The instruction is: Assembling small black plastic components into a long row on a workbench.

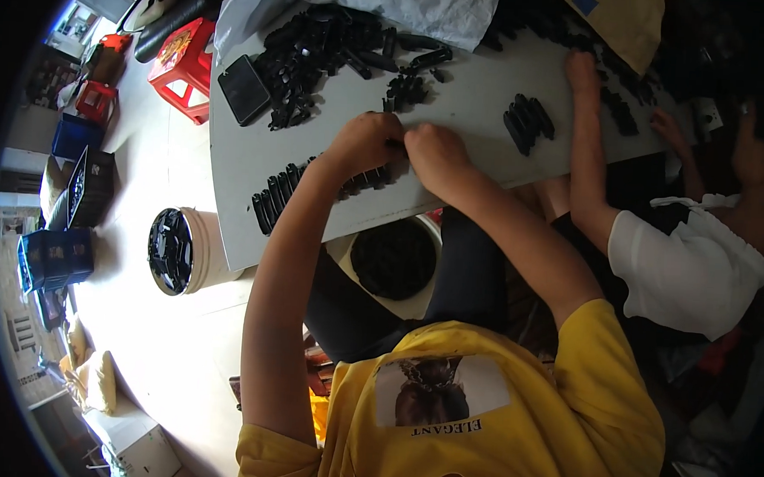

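Observation:
My left hand (366,142) and my right hand (438,158) meet over the near part of the grey table (465,97), fingers closed in a pinch. Between them shows a bit of a small black plastic piece (397,144); my fingers hide most of it. Under and beside my left forearm runs a row of long black plastic pieces (273,198), laid side by side. Just beyond my hands lies a small cluster of short black parts (407,90). Farther back spreads a large heap of loose black pieces (322,40).
A black phone (245,90) lies at the table's left edge. White plastic bags (409,5) cover the far side. Another person's arm (587,128) reaches in at right, near a small group of black pieces (528,123). Filled buckets (211,248) stand left and below the table.

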### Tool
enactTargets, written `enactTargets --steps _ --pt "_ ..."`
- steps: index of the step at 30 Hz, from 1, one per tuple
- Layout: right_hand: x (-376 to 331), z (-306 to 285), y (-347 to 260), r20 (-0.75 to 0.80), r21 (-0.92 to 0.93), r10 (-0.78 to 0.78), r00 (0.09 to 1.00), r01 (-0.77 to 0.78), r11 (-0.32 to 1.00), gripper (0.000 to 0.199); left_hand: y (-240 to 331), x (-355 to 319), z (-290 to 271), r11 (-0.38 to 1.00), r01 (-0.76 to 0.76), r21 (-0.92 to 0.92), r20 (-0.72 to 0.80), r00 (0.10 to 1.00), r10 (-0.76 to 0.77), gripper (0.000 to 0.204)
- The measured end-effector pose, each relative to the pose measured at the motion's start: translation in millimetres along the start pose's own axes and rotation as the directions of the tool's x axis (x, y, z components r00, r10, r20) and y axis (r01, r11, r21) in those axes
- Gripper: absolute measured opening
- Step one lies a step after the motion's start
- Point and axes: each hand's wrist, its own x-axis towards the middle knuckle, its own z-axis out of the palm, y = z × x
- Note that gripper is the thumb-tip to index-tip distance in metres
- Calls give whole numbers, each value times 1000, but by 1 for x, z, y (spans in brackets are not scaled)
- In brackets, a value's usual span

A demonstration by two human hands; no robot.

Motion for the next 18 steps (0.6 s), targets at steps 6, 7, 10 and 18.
enactTargets --steps 6,7,10,18 --pt "6 12 9 -283 420 160 946 -28 907 12 -13 -6 -28 995 2 -100 -220 975 -24 23" --pt "11 8 17 -396 359 154 905 -2 933 8 -14 -4 -31 993 95 -65 -235 966 -108 23" --pt "26 10 44 -464 294 106 880 40 955 17 -29 9 -35 982 185 26 -294 941 -170 28" --pt "16 13 56 -358 250 123 925 -31 968 16 -54 48 -39 851 389 352 -358 896 -261 36"
